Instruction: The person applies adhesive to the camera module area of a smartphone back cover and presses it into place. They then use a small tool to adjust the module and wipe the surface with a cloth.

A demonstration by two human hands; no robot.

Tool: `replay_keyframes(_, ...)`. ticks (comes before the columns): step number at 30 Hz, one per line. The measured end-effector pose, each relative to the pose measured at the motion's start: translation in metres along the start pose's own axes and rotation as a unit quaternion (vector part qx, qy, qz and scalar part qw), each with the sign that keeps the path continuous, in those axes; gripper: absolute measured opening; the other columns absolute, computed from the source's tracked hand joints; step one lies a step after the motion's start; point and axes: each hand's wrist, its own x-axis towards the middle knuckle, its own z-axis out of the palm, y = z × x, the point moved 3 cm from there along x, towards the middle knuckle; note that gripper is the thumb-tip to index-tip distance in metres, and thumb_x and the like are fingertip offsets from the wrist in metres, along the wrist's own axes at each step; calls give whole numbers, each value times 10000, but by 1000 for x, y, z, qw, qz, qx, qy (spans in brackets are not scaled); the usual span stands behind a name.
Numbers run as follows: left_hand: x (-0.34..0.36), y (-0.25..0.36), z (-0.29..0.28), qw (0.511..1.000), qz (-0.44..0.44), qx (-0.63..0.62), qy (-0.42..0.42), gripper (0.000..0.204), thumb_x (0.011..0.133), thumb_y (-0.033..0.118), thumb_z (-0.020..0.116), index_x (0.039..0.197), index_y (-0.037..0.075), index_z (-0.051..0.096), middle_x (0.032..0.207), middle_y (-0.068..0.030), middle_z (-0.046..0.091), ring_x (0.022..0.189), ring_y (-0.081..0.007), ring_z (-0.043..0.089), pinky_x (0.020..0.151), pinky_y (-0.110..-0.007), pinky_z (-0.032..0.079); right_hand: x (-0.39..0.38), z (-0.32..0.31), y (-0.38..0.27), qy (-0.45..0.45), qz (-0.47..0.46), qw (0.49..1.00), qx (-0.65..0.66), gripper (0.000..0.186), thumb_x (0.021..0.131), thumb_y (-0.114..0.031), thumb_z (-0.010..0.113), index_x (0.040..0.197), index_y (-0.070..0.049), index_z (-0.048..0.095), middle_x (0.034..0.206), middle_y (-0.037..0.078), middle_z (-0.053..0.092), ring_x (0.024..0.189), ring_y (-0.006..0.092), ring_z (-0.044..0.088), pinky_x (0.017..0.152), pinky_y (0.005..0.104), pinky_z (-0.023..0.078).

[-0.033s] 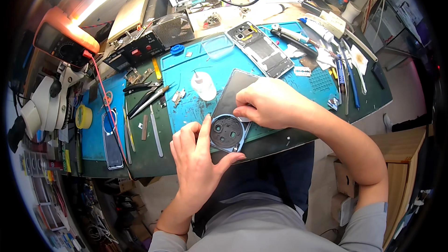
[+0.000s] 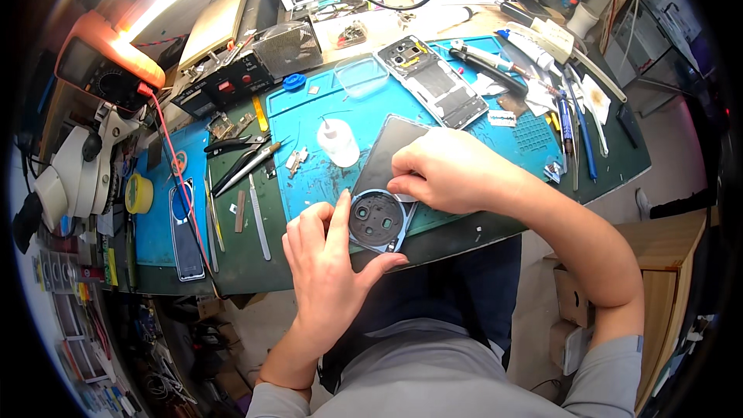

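Observation:
A dark grey phone back cover [image 2: 387,151] lies slanted across the near edge of the blue mat. Its near end carries a round black camera frame [image 2: 376,220] with a few openings and a bluish rim. My left hand [image 2: 323,275] grips this end, fingers at the left edge and thumb along the near corner. Over the cover's right edge, just beyond the camera frame, my right hand [image 2: 445,170] is closed in a pinch. A small pale bit shows below its thumb; what the fingertips hold is hidden. Beyond stands a white dispenser bottle [image 2: 337,143].
An opened phone [image 2: 431,81] lies at the mat's far side, beside a clear plastic box [image 2: 361,77]. Right of it are a razor blade [image 2: 501,118] and several screwdrivers. Pliers [image 2: 236,144], tweezers and another phone frame [image 2: 186,240] lie left, below an orange multimeter [image 2: 108,62].

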Motion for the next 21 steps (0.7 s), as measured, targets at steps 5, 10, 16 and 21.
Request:
replay_keyframes(5, -1, 0, 1, 1000, -2, -1, 3, 973, 640, 508, 913, 1390, -27, 599, 1185, -137, 517, 1093, -332, 483, 994, -456, 400, 1, -4, -6, -43, 21, 999, -10, 257, 950, -279, 694, 929, -34, 768, 867, 180, 745, 915, 379, 724, 817, 491, 562)
replay_keyframes(10, -1, 1, 0, 1000, 3, -3, 13, 972, 645, 521, 898, 1384, -35, 603, 1180, -137, 523, 1091, -329, 488, 988, -454, 401, 0, -4, -5, -42, 22, 999, 12, 252, 944, -278, 702, 949, -39, 778, 879, 183, 753, 930, 374, 726, 832, 482, 564)
replay_keyframes(16, -4, 2, 2, 1000, 0, -8, 22, 978, 640, 513, 903, 1384, -47, 601, 1181, -135, 528, 1095, -327, 495, 980, -455, 400, -2, 0, -4, -18, 5, 1000, 3, 276, 955, -303, 696, 911, -36, 752, 811, 182, 724, 837, 381, 708, 756, 482, 541)
replay_keyframes(21, 1, 0, -6, 999, 37, -15, 7, 990, 652, 495, 918, 1398, -56, 573, 1140, -125, 553, 1067, -317, 527, 945, -445, 438, -1, -7, -12, -57, 45, 996, -54, 300, 967, -339, 680, 947, -50, 759, 840, 171, 739, 869, 372, 717, 790, 474, 550)
